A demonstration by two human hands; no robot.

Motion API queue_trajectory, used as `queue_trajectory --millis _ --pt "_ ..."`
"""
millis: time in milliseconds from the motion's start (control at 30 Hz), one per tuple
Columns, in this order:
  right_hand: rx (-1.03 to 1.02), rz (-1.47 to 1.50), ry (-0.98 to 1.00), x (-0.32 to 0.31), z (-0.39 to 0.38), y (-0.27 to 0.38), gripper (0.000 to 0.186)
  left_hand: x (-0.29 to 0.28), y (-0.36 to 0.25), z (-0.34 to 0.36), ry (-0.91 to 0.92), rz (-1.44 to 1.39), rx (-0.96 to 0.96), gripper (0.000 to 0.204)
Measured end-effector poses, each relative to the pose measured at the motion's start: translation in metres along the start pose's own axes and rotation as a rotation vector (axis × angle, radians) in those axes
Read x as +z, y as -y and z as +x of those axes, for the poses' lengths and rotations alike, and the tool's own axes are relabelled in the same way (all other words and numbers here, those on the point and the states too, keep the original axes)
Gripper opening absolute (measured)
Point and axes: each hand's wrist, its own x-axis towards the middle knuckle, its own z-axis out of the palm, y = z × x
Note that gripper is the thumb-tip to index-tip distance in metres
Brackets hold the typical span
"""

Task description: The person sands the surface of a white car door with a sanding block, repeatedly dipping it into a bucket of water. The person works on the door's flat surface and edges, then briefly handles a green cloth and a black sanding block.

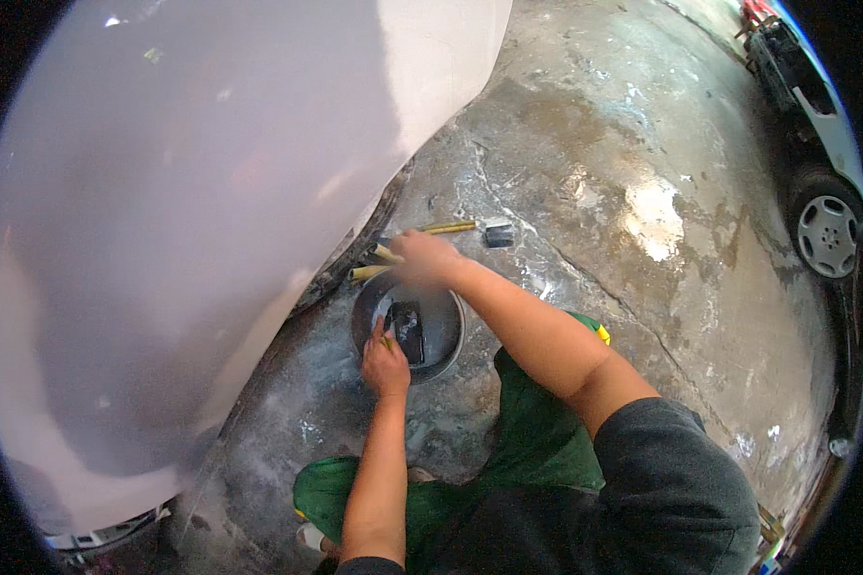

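Sanding block [408, 331], dark and oblong, lies in the grey basin [451, 353] with its long axis running from the near rim toward the far rim, tipped slightly to the left at the top; its surface looks wet and shiny. Left hand [384, 362] rests on the basin's near left rim, fingers curled, touching the block's lower left edge, with a bit of yellow showing at the fingertips; whether it actually grips the block is hard to tell. Water seems to sit in the basin around the block, though the glare makes this uncertain. Right hand [424, 259], blurred, is closed over the far rim around what looks like a yellow-handled tool [382, 254], and a second yellow handle [366, 273] lies just beside it. Farther out on the wet concrete floor [623, 192] lies a scraper [475, 228] with a yellow handle and a dark head. To the left rises a pale car body panel [192, 211]; a parked car [815, 144] stands well apart at the far right.
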Motion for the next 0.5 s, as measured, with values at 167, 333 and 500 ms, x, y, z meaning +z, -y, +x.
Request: queue_trajectory --millis 167,333,500 --pt "0.077 -0.040 0.068 0.068 0.022 -0.075 0.031 0.001 -0.036 0.003 0.247 0.208 -0.058 0.053" --pt "0.114 0.001 0.204 0.083 0.026 -0.099 0.025 0.032 -0.015 -0.001 0.522 0.175 0.158 0.050" --pt "0.036 0.050 0.241 0.048 0.019 -0.031 0.026 0.102 0.064 -0.003 0.973 0.514 0.247 0.045"
